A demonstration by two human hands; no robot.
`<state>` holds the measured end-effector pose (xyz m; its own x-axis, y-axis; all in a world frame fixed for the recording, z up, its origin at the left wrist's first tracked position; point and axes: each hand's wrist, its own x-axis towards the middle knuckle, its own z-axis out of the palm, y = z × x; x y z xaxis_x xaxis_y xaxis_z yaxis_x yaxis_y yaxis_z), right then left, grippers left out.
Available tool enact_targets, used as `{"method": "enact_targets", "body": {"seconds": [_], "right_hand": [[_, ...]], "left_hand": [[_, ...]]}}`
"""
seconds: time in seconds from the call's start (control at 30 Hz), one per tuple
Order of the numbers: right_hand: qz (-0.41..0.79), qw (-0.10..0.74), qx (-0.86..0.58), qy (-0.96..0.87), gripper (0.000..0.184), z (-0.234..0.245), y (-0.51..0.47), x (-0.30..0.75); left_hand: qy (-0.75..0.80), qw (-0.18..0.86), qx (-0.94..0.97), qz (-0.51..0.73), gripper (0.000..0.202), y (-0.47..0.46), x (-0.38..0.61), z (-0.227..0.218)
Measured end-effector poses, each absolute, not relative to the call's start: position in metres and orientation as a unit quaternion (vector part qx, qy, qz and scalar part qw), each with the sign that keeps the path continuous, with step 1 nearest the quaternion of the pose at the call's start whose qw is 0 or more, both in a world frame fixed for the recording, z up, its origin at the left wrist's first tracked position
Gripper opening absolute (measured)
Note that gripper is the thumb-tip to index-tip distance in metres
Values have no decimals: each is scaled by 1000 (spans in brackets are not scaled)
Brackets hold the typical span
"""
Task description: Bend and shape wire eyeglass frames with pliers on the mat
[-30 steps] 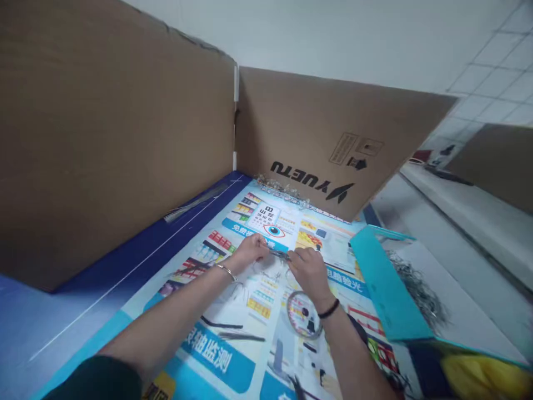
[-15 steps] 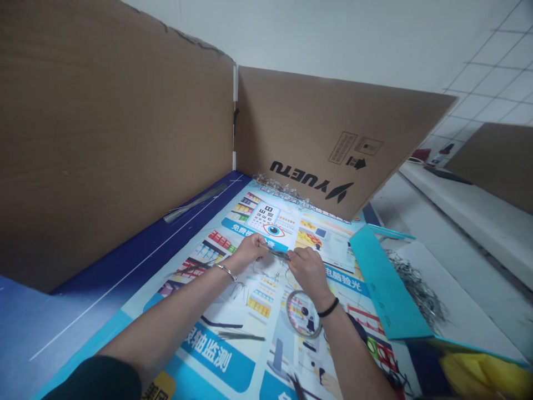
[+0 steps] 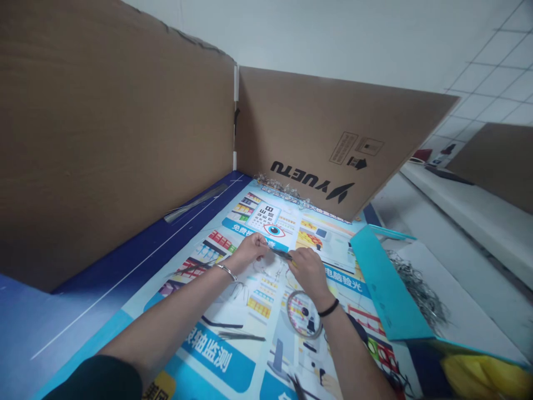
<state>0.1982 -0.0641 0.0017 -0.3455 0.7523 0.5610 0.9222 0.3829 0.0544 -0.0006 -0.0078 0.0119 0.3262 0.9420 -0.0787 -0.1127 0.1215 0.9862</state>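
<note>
My left hand (image 3: 251, 248) and my right hand (image 3: 308, 268) meet over the middle of the printed poster sheet. Between them runs a short bundle of thin dark-grey wires (image 3: 280, 253), gripped at its right end by my right hand. My left fingers are pinched at the bundle's left end; what exactly they hold is too small to make out. Fine loose wires (image 3: 270, 272) lie just below the hands. A coiled grey ring of wire (image 3: 288, 315) rests by my right wrist. Another straight wire bundle (image 3: 242, 336) lies nearer to me.
Cardboard panels (image 3: 125, 139) stand at the left and back (image 3: 308, 122). At right, a turquoise box (image 3: 377, 286) holds tangled grey wires (image 3: 416, 291). Clear crumpled pieces (image 3: 283, 188) line the back. Long grey strips (image 3: 195, 204) lie left; a yellow item (image 3: 485, 375) is lower right.
The wire bundle between my hands has tilted slightly, its right end a little lower. Both hands stay in nearly the same place.
</note>
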Motion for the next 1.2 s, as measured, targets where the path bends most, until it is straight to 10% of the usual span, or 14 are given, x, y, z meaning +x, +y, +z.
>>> {"method": "enact_targets", "body": {"seconds": [1.2], "right_hand": [[-184, 235, -521, -800, 11, 6, -66, 195]], "left_hand": [[404, 604, 545, 418, 18, -11, 1, 4]]}}
